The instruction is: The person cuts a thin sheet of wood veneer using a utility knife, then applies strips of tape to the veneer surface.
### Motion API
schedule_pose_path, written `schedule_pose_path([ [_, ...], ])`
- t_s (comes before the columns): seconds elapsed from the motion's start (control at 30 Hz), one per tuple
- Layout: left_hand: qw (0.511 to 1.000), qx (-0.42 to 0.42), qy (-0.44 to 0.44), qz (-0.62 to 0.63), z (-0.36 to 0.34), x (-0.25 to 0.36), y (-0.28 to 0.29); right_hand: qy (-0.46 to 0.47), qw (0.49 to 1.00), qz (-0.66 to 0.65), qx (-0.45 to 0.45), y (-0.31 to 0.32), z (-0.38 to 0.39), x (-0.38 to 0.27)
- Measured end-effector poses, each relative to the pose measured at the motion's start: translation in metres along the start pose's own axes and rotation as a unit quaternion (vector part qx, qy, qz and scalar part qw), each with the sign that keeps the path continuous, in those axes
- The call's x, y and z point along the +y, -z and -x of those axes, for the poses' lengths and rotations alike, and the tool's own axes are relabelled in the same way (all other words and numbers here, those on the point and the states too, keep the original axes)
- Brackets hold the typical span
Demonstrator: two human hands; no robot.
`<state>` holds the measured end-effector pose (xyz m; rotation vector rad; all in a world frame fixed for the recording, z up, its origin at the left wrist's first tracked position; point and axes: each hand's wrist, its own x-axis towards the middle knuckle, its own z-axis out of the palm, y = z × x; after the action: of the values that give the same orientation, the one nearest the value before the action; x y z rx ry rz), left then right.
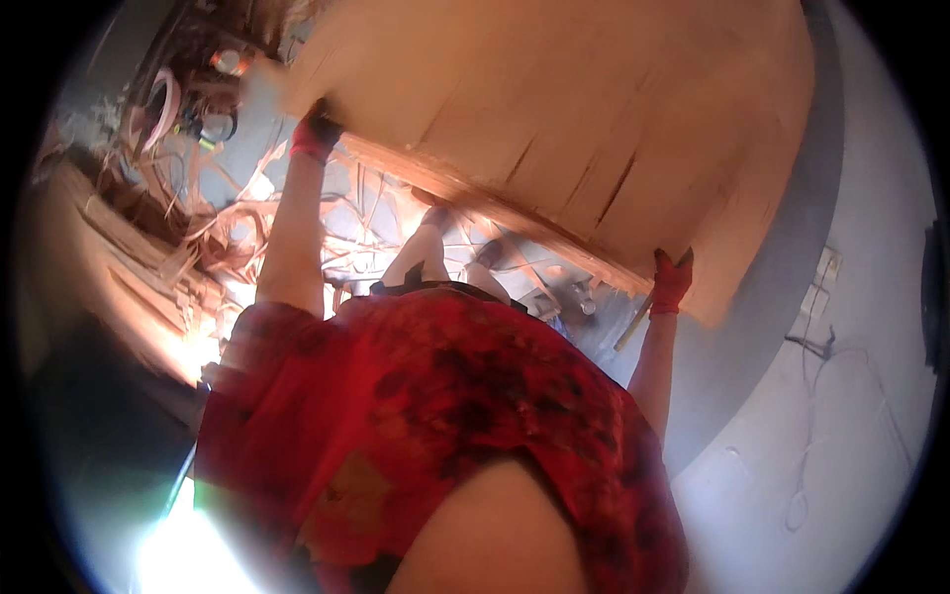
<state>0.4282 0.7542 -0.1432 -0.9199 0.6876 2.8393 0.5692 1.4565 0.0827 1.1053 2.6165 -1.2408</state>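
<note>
A large plywood sheet spreads out in front of me, with dark splits running through its face. At the left end of its near edge, my left hand, in a red glove with dark fingers, is closed on the sheet. Toward the right end of that edge, my right hand, gloved the same way, grips the wood with thumb and fingers on either side of the rim. A thin yellowish strip sticks out below my right hand; whether the hand holds it, I cannot tell. The sheet hides most of what lies beneath it.
Torn wood strips litter the floor around my feet. To the left stands a stack of thin wood sheets. Tools and round objects crowd the upper left. On the right, a pale wall carries sockets and a hanging cable.
</note>
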Motion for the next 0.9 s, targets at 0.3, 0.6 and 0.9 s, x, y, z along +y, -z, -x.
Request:
schedule_pose_path([
  [0.3,0.803,0.171,-0.387,-0.419,0.115,-0.028,-0.095,0.091,0.968,-0.078,0.22,0.056,0.055,0.065],
  [0.6,0.33,-0.227,-0.422,-0.813,0.119,-0.214,-0.25,-0.03,0.957,-0.243,-0.158,-0.041,0.107,0.13],
  [0.9,0.279,-0.224,-0.385,-0.851,0.097,-0.268,-0.25,-0.182,0.808,-0.489,-0.274,-0.047,0.102,0.12],
])
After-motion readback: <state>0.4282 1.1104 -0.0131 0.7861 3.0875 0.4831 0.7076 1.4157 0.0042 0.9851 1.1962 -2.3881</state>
